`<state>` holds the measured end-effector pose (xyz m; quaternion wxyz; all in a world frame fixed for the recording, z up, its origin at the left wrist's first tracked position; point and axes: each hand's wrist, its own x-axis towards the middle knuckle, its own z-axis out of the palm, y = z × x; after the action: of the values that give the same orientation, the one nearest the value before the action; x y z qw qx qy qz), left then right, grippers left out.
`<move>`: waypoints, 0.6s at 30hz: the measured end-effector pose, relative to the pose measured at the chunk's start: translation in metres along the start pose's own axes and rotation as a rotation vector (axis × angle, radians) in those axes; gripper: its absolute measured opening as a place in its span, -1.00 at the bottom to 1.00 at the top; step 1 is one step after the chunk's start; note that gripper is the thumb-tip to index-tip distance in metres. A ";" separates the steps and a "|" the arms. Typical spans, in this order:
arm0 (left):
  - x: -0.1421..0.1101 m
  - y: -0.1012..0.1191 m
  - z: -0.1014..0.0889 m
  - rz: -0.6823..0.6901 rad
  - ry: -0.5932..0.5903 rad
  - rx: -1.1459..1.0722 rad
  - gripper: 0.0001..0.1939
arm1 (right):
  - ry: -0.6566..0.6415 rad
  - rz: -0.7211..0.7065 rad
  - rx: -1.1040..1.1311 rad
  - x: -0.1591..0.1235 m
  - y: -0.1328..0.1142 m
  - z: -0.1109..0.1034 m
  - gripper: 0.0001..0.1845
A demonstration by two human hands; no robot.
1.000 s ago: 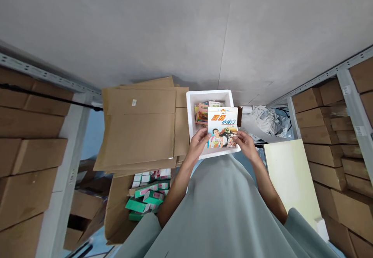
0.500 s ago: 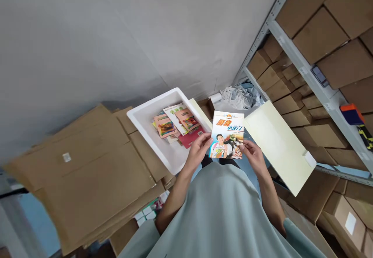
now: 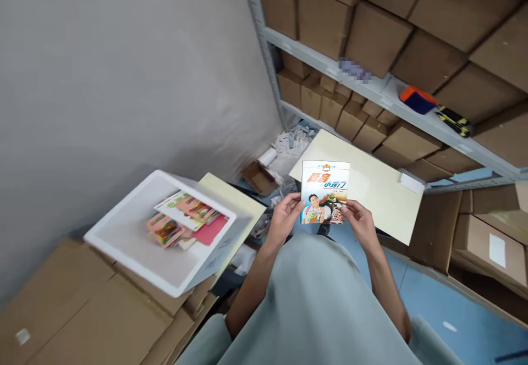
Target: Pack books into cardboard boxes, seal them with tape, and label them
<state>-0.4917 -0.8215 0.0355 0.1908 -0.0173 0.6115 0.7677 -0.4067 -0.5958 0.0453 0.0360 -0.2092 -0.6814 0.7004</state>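
Note:
I hold a small book with an orange title and a cook's picture on its cover (image 3: 325,188) upright in front of my body. My left hand (image 3: 284,217) grips its lower left edge and my right hand (image 3: 359,221) grips its lower right corner, both closed on it. To my left a white foam box (image 3: 124,233) rests on flattened cardboard (image 3: 94,321); several colourful booklets (image 3: 185,219) lie inside it. A pale yellow board (image 3: 375,189) lies behind the book.
A metal shelf rack (image 3: 371,87) full of brown cartons (image 3: 371,35) stands to the right, with an orange and blue object (image 3: 417,99) on one shelf. Crumpled white wrapping (image 3: 291,139) sits in the corner. More cartons (image 3: 490,244) and blue floor (image 3: 445,310) are at the lower right.
My view has swung to the right, so the foam box and cardboard slid to the left and the shelf rack came into sight. The book has stayed in both my hands.

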 end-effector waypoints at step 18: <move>0.116 -0.025 0.184 -0.114 -0.293 0.177 -0.49 | 0.461 0.034 0.161 0.045 0.020 -0.148 -0.42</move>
<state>-0.5533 -0.6115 0.0280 0.3219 0.0770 0.6403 0.6932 -0.3923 -0.4434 0.0173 0.1953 -0.3712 -0.5935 0.6869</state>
